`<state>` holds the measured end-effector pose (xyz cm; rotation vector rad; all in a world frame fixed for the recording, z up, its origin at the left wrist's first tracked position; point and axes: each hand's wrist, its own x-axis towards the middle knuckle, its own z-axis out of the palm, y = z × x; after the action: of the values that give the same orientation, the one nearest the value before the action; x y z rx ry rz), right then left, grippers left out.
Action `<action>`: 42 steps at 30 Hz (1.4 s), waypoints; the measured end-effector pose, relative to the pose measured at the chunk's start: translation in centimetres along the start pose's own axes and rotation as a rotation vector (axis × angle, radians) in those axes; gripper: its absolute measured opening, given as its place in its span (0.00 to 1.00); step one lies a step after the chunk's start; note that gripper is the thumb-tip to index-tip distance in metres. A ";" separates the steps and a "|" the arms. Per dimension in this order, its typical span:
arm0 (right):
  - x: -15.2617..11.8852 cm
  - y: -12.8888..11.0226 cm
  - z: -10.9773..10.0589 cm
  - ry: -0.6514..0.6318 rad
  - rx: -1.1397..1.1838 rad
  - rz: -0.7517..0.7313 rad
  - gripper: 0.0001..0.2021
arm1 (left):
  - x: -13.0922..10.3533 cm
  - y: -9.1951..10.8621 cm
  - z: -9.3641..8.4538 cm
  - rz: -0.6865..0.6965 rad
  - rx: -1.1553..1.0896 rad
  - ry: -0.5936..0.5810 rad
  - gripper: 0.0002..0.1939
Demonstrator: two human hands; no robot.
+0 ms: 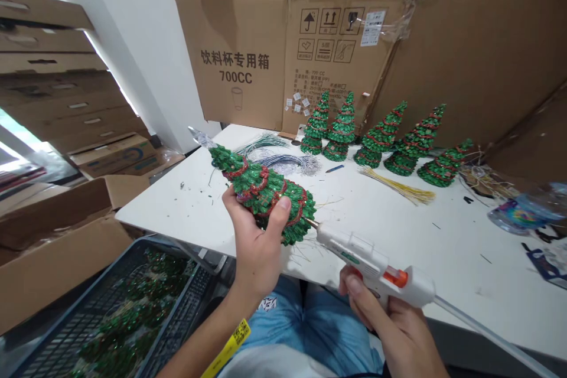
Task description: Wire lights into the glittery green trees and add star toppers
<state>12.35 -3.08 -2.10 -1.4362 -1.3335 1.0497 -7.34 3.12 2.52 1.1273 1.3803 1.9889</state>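
My left hand is closed round a small green Christmas tree wound with red garland, tilted on its side above the table. A clear pointed topper sits on its tip, aimed to the upper left. In my right hand is a white hot glue gun with an orange switch, my fingers wrapped round its handle. The metal nozzle is at the tree's base; whether it touches cannot be made out. A long glue stick runs out of the gun's back.
Several finished-looking trees stand along the back of the white table. Bundles of yellow wire and blue wire lie before them. A plastic bottle lies right. Cardboard walls the back. A crate with more trees is lower left.
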 end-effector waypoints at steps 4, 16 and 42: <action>-0.3 -0.2 0.0 -0.006 0.041 0.190 0.35 | 0.1 0.4 -0.1 -0.013 -0.021 0.023 0.26; -0.2 -1.0 -0.3 0.031 -0.088 0.128 0.27 | 0.1 -1.0 0.0 -0.143 -0.193 -0.020 0.24; 1.8 0.0 -0.3 0.089 0.249 -0.047 0.22 | 1.5 0.4 0.2 -0.479 -0.439 0.047 0.26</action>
<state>12.74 -1.31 -2.04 -1.2452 -1.1251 1.0676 -7.93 4.21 3.44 0.4998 1.0352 1.8371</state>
